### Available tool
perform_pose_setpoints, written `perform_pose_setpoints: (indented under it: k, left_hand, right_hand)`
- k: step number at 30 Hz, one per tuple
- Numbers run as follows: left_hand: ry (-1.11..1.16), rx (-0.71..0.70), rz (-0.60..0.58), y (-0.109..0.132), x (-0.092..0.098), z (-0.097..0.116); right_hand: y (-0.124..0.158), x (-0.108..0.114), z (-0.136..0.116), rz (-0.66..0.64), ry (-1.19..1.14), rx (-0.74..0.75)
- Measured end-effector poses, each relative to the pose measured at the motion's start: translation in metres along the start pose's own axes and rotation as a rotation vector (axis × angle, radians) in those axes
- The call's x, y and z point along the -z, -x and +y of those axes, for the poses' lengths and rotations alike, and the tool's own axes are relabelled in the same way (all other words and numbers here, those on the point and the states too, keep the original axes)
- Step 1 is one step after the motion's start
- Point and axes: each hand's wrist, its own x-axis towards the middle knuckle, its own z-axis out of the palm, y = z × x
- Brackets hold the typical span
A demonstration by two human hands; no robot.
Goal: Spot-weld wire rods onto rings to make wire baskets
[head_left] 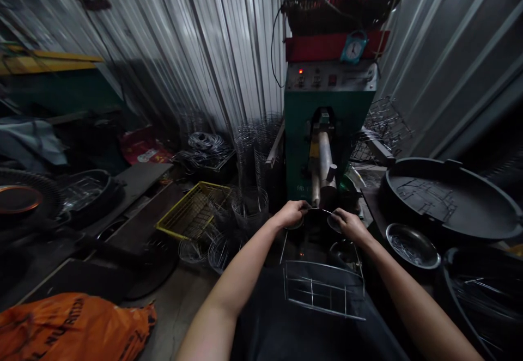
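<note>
My left hand (293,214) and my right hand (347,225) are both closed, pinching a thin curved metal wire (326,211) from either side. This wire lies at the lower tip of the spot welder's electrode arm (326,157), on the green welding machine (292,132). Below my hands, a wire grid (322,294) rests over my dark-clothed lap. Thin wires run up from its sides towards my hands, so it seems to be one wire frame with the held wire; the joins are too dark to make out. My fingertips are partly hidden.
Wire baskets (250,208) and a yellow crate (180,230) stand left of the machine. On the right are a large black pan (482,222) with wire pieces, a metal bowl (429,260) of small rods and a black tub (453,290). An orange sack (81,331) lies lower left.
</note>
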Motion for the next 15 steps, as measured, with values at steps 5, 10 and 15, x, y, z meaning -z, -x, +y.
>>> perform_pose_setpoints:
  k: [5, 10, 15]
  left_hand:
    - [-0.009, -0.013, 0.002, -0.003, 0.0, -0.002]
    - [-0.056, -0.013, -0.001, -0.003, 0.002, 0.002]
    - [-0.043, 0.021, -0.007, 0.001, 0.004, 0.009]
  right_hand:
    - [-0.002, 0.001, 0.001, -0.012, -0.01, -0.004]
    - [0.001, 0.001, -0.002, 0.035, -0.074, -0.052]
    - [0.01, 0.0, 0.002, 0.012, -0.298, -0.252]
